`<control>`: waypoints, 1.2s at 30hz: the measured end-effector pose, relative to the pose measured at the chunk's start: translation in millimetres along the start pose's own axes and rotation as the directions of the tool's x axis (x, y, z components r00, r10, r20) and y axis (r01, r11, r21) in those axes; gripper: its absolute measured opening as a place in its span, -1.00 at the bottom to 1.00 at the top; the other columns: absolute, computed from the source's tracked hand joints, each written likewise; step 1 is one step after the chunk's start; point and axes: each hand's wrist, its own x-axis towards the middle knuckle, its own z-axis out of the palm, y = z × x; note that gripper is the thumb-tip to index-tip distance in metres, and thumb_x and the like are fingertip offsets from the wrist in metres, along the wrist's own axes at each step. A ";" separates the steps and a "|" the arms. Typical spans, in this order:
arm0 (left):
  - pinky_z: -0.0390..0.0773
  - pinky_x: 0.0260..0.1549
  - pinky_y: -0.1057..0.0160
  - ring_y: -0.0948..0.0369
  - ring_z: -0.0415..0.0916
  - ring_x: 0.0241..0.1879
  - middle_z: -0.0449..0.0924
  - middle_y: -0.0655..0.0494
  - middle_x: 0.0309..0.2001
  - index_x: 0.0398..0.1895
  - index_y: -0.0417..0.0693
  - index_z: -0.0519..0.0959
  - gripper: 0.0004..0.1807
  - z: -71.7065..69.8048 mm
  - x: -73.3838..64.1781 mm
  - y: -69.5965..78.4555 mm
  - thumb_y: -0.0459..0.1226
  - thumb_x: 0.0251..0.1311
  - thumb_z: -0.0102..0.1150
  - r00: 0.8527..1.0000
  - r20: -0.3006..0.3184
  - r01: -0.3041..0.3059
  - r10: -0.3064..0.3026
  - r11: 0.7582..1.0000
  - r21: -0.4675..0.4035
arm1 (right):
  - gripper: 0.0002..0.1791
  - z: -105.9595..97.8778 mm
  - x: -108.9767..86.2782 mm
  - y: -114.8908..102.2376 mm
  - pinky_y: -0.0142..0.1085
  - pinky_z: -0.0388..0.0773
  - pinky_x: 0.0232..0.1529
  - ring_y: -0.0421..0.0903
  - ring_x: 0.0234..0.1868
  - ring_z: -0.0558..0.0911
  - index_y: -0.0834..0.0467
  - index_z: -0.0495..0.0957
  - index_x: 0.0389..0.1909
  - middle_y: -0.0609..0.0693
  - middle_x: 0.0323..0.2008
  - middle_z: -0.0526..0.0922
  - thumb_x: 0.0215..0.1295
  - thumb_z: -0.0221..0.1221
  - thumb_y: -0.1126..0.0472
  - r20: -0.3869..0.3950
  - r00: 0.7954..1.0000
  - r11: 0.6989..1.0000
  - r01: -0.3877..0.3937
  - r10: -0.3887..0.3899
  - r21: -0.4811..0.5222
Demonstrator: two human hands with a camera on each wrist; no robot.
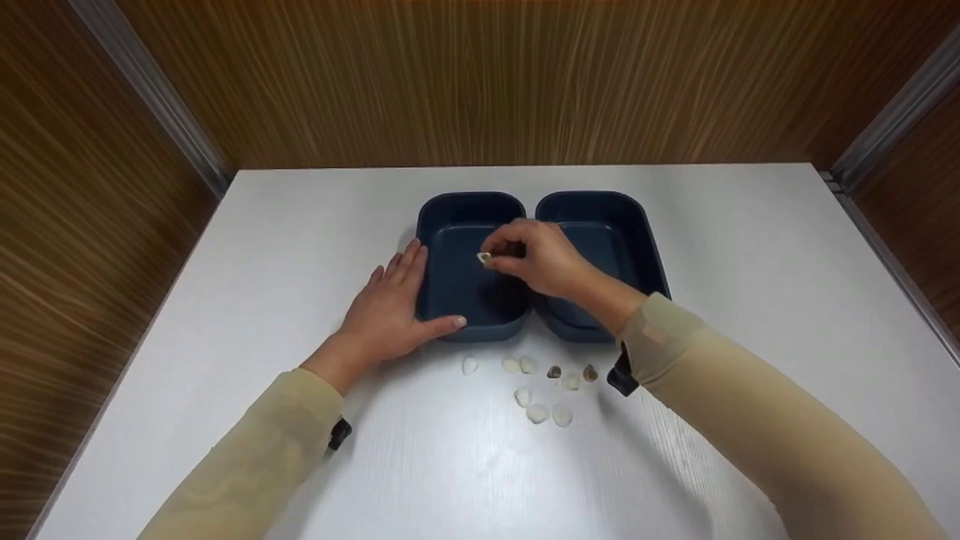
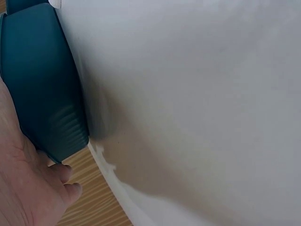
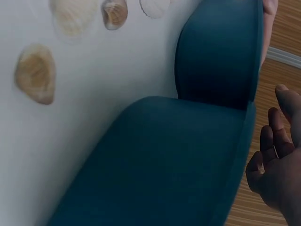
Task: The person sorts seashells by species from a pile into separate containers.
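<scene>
My right hand pinches a small pale seashell between thumb and fingertips, over the left blue container. In the right wrist view that hand appears at the right edge, and the held shell cannot be made out. My left hand lies against the left container's outer side, fingers extended, with the thumb at its near rim. The left wrist view shows the hand touching the container wall. Inside the left container I make out no shells, though my right hand covers part of it.
A second blue container stands beside the first, under my right forearm. In front of both, several pale shells and a few brown ones lie scattered on the white table. Wood-grain panels enclose the table's back and sides.
</scene>
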 end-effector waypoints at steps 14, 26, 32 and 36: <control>-0.17 0.61 -0.13 -0.01 -0.25 0.70 -0.37 0.00 0.74 0.74 -0.12 -0.27 0.43 -2.6 2.5 -2.2 0.70 0.13 -0.21 1.000 0.004 -0.001 0.001 1.000 -0.002 | -0.72 -8.2 0.7 -12.1 -0.03 0.56 0.17 0.08 0.08 0.66 0.19 0.72 0.11 0.13 0.02 0.74 0.42 0.39 0.29 -0.077 0.997 0.999 -0.026 0.025 -0.018; -0.16 0.61 -0.15 -0.03 -0.23 0.70 -0.33 -0.01 0.74 0.74 -0.14 -0.24 0.42 -1.6 1.2 -3.9 0.66 0.15 -0.12 1.000 -0.017 -0.014 0.013 1.000 -0.019 | -0.70 -52.8 -64.7 -21.9 -0.21 0.65 0.07 0.01 0.01 0.70 0.21 0.74 0.06 0.03 -0.03 0.77 0.32 0.46 0.34 -0.124 0.989 0.995 0.090 -0.084 0.046; -0.19 0.62 -0.11 0.01 -0.26 0.70 -0.35 0.02 0.74 0.75 -0.11 -0.25 0.42 -2.4 -0.4 -4.0 0.66 0.14 -0.11 1.000 -0.006 -0.003 0.002 1.000 -0.024 | -0.69 -67.1 -108.0 -14.6 -0.46 0.59 -0.11 -0.11 -0.12 0.66 0.15 0.76 0.03 0.00 -0.10 0.77 0.27 0.48 0.38 -0.130 0.988 0.994 0.091 -0.083 0.058; -0.19 0.62 -0.10 0.02 -0.27 0.70 -0.37 0.04 0.74 0.75 -0.10 -0.26 0.42 -3.5 -1.2 -5.4 0.66 0.14 -0.11 1.000 -0.002 0.003 -0.003 1.000 -0.020 | -0.67 -68.5 -131.8 -11.9 -0.49 0.59 -0.16 -0.17 -0.19 0.67 0.12 0.77 0.02 -0.03 -0.13 0.77 0.26 0.48 0.40 -0.133 0.988 0.994 0.090 -0.082 0.057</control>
